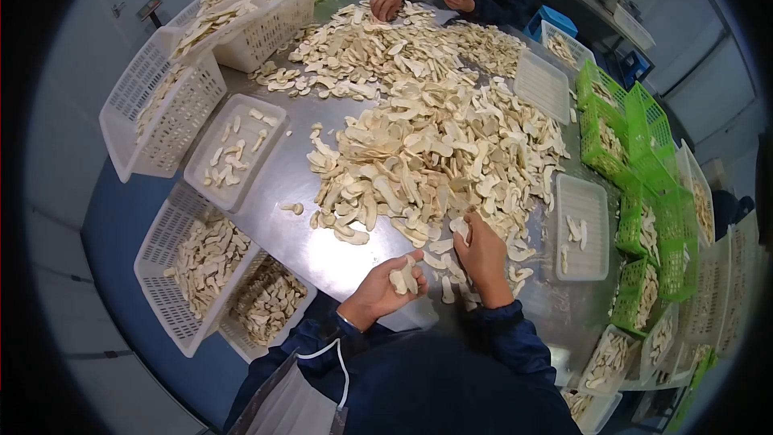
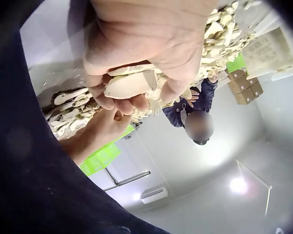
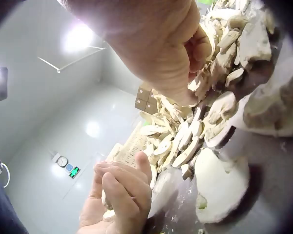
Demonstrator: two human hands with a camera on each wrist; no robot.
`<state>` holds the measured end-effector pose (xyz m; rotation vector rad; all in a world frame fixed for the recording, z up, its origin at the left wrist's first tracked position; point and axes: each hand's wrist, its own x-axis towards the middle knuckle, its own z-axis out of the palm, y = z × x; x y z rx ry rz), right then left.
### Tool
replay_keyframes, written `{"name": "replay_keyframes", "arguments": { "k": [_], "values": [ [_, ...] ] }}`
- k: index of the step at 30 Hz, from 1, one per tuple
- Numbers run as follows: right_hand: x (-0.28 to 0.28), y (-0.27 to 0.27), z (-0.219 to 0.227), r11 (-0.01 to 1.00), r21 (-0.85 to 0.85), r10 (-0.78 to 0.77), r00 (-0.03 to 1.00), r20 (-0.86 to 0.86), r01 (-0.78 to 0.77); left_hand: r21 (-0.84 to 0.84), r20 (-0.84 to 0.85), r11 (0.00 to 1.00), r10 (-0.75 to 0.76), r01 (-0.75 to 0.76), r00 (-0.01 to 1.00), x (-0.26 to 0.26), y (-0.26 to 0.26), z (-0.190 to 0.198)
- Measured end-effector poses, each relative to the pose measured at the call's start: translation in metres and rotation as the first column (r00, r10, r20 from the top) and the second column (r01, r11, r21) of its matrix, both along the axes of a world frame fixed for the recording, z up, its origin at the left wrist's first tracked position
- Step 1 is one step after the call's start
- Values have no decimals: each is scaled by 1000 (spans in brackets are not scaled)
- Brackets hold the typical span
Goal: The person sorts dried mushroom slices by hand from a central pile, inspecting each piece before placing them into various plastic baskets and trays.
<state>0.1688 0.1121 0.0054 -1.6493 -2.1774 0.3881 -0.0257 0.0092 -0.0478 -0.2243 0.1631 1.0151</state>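
A large heap of pale mushroom slices (image 1: 419,145) covers the middle of the metal table (image 1: 298,153). Close to the body, my left hand (image 1: 382,290) is palm up and holds a few mushroom slices (image 2: 132,85) between its thumb and curled fingers. My right hand (image 1: 481,254) reaches down at the heap's near edge, thumb and fingers pinching a mushroom slice (image 1: 460,228). Several loose slices (image 1: 448,270) lie on the metal between the two hands. In the right wrist view a broad slice (image 3: 219,185) lies flat below the right hand.
A shallow white tray (image 1: 278,117) with some slices stands left of the heap; another tray (image 1: 581,274) stands right. White perforated crates (image 1: 161,306) full of slices line the left side, green baskets (image 1: 628,113) the right. Across the table another person's hand (image 1: 387,2) touches the heap.
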Motion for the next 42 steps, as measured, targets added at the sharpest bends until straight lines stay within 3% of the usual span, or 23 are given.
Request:
{"name": "replay_keyframes", "arguments": {
  "k": [9, 12, 15, 18, 21, 25, 28, 33, 37, 40, 42],
  "values": [
    [23, -8, -10, 977, 201, -31, 985, -172, 66, -10, -45, 1000, -23, 22, 999, 16, 2, 12],
    [27, -13, 1, 993, -20, -116, 960, -256, 114, 3, -40, 1000, -6, 6, 999, 21, 4, 13],
    [33, -16, -2, 876, -441, -139, 775, -616, -194, -32, -54, 999, -3, 2, 999, 22, 7, 22],
    [25, -5, 22, 967, -251, -67, 912, -405, -41, -54, -72, 998, -35, 31, 997, 23, 7, 24],
    [19, 16, 12, 984, 112, -109, 970, -215, 136, -49, -35, 997, -53, 51, 998, 21, 5, 17],
    [21, 24, 2, 975, 219, -12, 993, -118, 37, 53, 65, 997, -62, 58, 996, 19, 5, 3],
    [24, 19, 10, 994, -15, -110, 978, -179, 109, 20, 2, 999, -37, 37, 999, 18, 4, 4],
    [40, 10, 5, 950, -272, -272, 828, -490, 151, -47, 18, 999, 4, -3, 1000, 19, 7, 9],
    [47, 0, 6, 849, -528, -383, 650, -657, -33, -34, 70, 998, 54, -52, 996, 21, 14, 25],
    [40, -6, 28, 728, -646, -283, 759, -586, -228, -111, -2, 990, 87, -87, 996, 23, 15, 33],
    [32, 5, 27, 940, -333, -191, 917, -349, 69, -98, -15, 993, 71, -72, 997, 24, 14, 29]
  ]
}}
